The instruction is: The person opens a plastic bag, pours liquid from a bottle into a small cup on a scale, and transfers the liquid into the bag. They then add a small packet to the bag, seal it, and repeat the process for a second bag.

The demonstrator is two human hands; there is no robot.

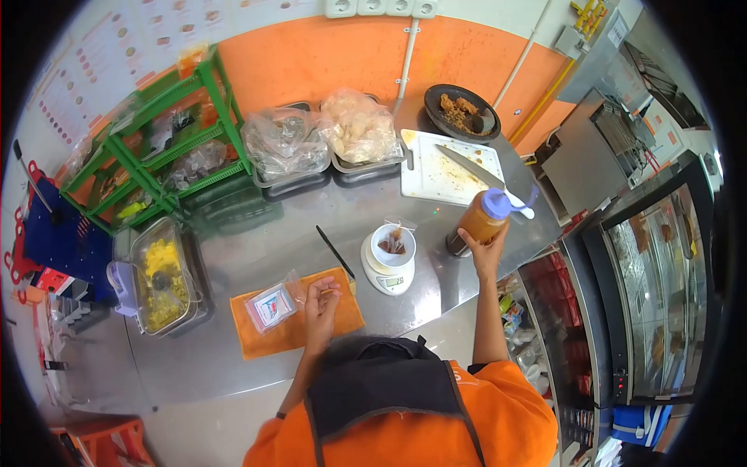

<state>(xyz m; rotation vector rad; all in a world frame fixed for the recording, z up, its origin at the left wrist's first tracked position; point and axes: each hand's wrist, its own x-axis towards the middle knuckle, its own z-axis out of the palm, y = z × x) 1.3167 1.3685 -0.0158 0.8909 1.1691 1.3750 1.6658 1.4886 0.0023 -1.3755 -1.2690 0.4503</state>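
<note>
My right hand (485, 253) is wrapped around a squeeze bottle (484, 216) of brown sauce with a purple cap, at the right of the steel counter. Half curled and apart, the fingers of my left hand (321, 302) show nothing in them; it hovers by an orange cloth (342, 317). On that cloth lies a pack of clear plastic bags (272, 307) with a printed label. Between my hands stands a white kitchen scale (387, 279). Its white bowl (381, 255) holds a small clear bag (394, 243) with something dark brown inside.
A black stick-like tool (334, 251) lies left of the scale. Behind are a cutting board (424, 167) with a knife (471, 165), a stone mortar (436, 109), bagged food in metal trays (292, 183) and a green rack (156, 159). A container (191, 307) of yellow food stands left.
</note>
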